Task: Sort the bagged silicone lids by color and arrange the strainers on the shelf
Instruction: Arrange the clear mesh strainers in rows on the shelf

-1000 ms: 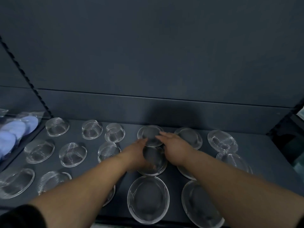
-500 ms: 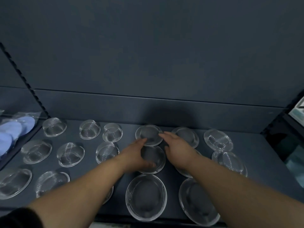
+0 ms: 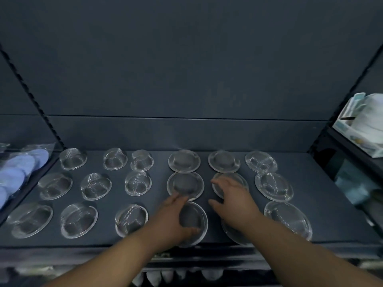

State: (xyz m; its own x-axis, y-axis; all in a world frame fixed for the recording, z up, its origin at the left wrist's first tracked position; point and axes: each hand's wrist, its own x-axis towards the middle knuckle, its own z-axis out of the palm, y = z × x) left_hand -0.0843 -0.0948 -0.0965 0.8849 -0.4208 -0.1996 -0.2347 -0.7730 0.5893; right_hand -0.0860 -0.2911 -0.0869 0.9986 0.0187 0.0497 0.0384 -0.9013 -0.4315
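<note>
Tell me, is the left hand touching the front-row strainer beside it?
Touching. The head view shows the left hand curled round the front-row strainer, thumb on its near rim.

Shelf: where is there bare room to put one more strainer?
The widest bare strip lies on the shelf right of the rightmost strainers. Smaller room lies between the two back-left strainers. Around left hand and right hand they nearly touch.

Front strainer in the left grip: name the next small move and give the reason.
Probably settle the front strainer flat and release it. The left grip curls round it near the front edge of the shelf, lined up with the middle strainer and back strainer behind it; their rims nearly touch.
</note>
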